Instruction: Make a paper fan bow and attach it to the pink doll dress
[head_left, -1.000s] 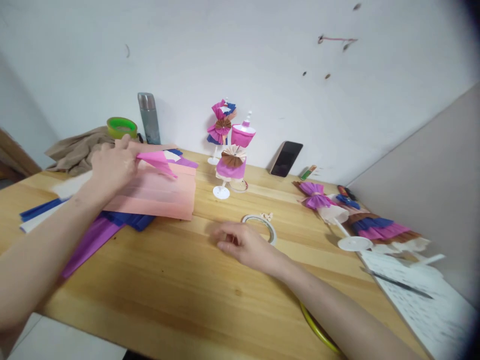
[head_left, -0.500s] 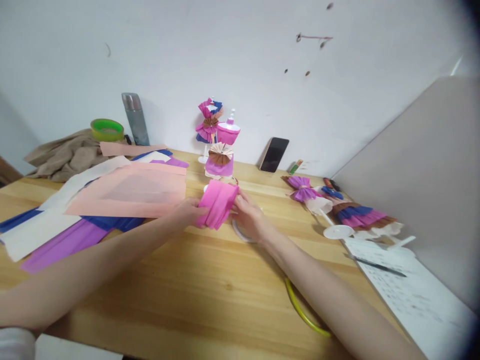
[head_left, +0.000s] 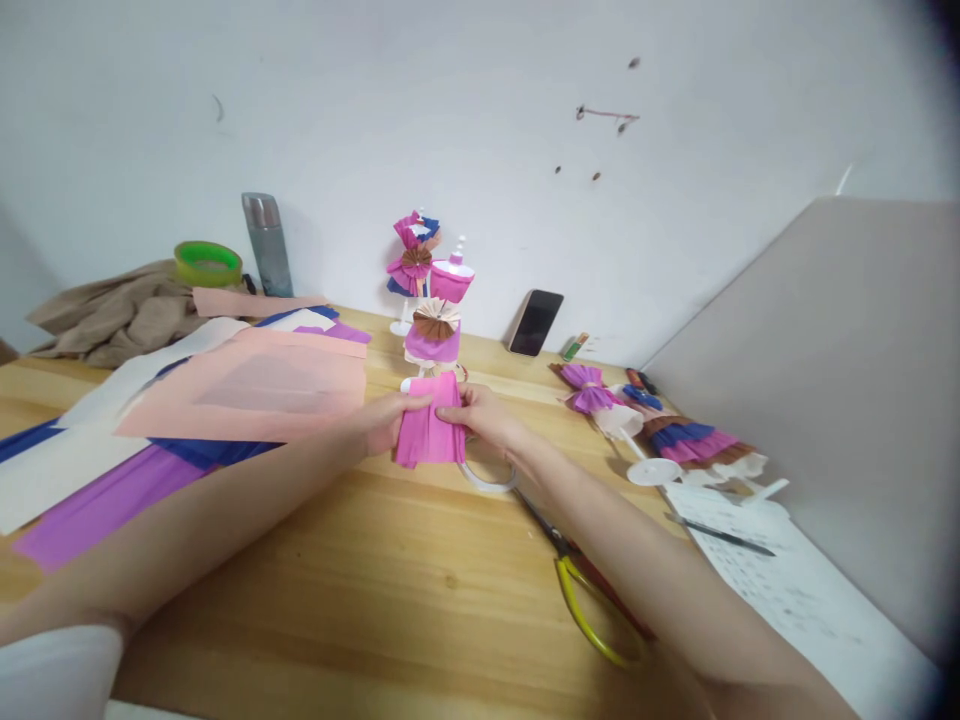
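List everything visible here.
Pink paper: one, pink, centre
Sheets: several, peach, white, blue, purple, left
Dressed stands: four, multicoloured, centre and right
Bottle: one, grey, back left
Cloth: one, brown, far left
Tape roll: one, green, by cloth
Ring: one, white, centre
Scissors: one, yellow-handled, front right
Phone: one, black, back centre
Small objects: several, mixed, back right
Page: one, white, right
Pen: one, dark, on page
Table: one, wooden, beneath
Left hand: one, bare, holding paper
Right hand: one, bare, holding paper

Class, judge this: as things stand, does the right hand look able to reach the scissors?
Probably yes, if the right hand lets go of the pink paper: the scissors lie nearby on the table, their pivot uncovered, though the right forearm hides part of them from view.
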